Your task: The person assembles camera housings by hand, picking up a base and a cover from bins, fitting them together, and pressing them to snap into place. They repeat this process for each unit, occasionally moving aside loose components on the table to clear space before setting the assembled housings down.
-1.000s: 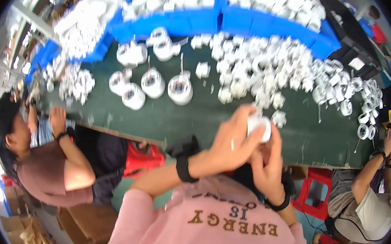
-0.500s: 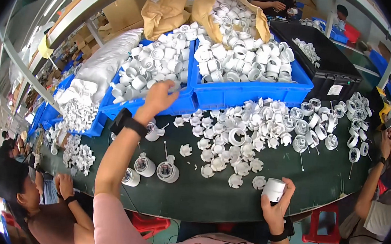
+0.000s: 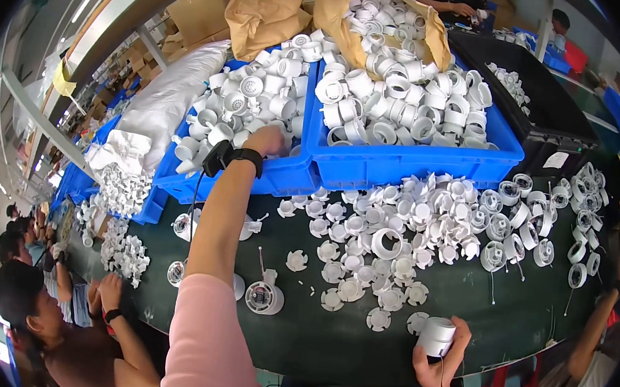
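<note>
Left hand [image 3: 266, 141] now reaches deeper into the blue bin [image 3: 281, 179], seemingly closing on a white fitting; right hand [image 3: 440, 355] stays low, gripping a white cylinder [image 3: 437, 335].

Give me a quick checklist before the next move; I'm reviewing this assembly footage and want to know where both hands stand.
1. Left hand over the left blue bin: ok.
2. Left grip closed on a white part: cannot tell, fingers are down among the parts.
3. Right hand holds the white cylinder: ok.
4. Bin stocked with white parts: ok.
5. Flat white discs lie between the two hands: ok.
6. Left arm clear of the round piece on the table: ok.
</note>
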A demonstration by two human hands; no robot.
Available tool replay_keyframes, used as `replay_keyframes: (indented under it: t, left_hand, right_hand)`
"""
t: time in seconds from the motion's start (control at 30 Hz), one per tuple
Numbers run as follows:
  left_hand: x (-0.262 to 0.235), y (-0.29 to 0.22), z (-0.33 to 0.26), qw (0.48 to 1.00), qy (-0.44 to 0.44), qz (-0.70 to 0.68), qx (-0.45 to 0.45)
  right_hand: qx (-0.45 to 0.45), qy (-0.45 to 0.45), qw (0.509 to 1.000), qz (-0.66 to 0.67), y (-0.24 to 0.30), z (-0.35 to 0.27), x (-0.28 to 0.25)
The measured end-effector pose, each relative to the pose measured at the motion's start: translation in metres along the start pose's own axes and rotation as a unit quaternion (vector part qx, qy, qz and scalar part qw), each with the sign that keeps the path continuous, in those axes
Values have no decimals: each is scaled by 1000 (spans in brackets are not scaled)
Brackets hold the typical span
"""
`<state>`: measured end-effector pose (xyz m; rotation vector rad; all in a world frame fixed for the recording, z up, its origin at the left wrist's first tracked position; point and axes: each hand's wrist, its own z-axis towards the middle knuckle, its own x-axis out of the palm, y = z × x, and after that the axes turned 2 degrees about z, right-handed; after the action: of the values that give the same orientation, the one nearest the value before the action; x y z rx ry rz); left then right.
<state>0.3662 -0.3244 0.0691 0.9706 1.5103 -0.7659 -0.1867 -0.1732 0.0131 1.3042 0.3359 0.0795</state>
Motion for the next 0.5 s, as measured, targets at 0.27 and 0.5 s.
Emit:
replay_keyframes:
  t: [0.27,0.5]
  left_hand:
    - [-66,-73,-170,829,-225,-502,100]
    - [-14,-160,-358,724,240,-609,218]
  right_hand:
    - [7,-3,998,57,-6,-1,-2]
    - [16,134,923,361,64,2,7]
